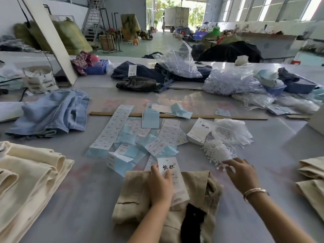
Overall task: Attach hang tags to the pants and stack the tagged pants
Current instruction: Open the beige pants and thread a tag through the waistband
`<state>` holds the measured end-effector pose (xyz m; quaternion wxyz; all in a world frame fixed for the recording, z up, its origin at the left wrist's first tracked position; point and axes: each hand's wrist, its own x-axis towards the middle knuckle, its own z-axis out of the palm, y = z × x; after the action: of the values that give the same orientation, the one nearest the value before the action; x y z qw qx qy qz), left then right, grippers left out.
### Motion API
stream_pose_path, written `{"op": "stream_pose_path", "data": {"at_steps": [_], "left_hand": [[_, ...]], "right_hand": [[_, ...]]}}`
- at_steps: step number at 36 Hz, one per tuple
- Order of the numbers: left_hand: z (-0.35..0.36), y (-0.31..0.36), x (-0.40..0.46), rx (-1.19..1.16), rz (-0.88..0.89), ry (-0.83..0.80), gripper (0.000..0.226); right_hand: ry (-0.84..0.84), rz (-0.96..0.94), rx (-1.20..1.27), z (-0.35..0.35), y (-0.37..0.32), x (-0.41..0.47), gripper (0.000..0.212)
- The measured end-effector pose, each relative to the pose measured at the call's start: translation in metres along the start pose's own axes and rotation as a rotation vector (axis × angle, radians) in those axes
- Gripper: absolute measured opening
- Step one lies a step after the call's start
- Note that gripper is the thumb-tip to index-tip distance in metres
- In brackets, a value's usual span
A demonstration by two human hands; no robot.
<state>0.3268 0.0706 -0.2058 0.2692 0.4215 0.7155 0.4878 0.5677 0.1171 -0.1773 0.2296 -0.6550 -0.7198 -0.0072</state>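
Folded beige pants (pixel 138 199) lie on the table right in front of me. My left hand (pixel 160 186) grips a white hang tag (pixel 172 174) with black script and holds it over the pants' waist. A black piece (pixel 192 223) lies on the pants below the tag. My right hand (pixel 242 174) reaches into a heap of white plastic tag fasteners (pixel 217 152), its fingertips pinching some. A stack of white hang tags (pixel 199 129) stands behind the heap.
Stacks of cream pants sit at the left (pixel 29 174) and at the right edge (pixel 312 178). Label sheets and blue backing paper (pixel 133 137) cover the table's middle. Light-blue jeans (pixel 52 113), dark jeans (pixel 140 79) and plastic bags (pixel 233 81) lie farther back.
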Motion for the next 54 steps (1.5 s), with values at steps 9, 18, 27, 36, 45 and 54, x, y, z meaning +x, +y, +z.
{"op": "stream_pose_path", "data": {"at_steps": [9, 18, 27, 36, 45, 54], "left_hand": [[0.004, -0.004, -0.015, 0.094, 0.171, -0.016, 0.032], [0.004, -0.01, -0.015, 0.052, 0.193, -0.013, 0.03], [0.005, -0.011, -0.014, 0.056, 0.224, -0.002, 0.029], [0.005, -0.011, -0.014, 0.079, 0.234, 0.004, 0.03], [0.008, -0.016, -0.013, 0.022, 0.255, 0.016, 0.026], [0.007, -0.013, -0.013, -0.025, 0.247, 0.055, 0.024]], "right_hand": [[-0.1, -0.356, -0.361, 0.016, 0.0, 0.027, 0.023], [-0.033, 0.349, 0.618, 0.009, -0.005, 0.075, 0.015], [-0.221, -0.055, -0.119, -0.029, -0.022, 0.134, 0.018], [-0.419, -0.184, -0.759, -0.03, -0.04, 0.129, 0.03], [-0.207, 0.315, 0.077, -0.011, -0.016, 0.137, 0.029], [-0.161, 0.694, 1.066, -0.013, -0.02, 0.137, 0.034]]}}
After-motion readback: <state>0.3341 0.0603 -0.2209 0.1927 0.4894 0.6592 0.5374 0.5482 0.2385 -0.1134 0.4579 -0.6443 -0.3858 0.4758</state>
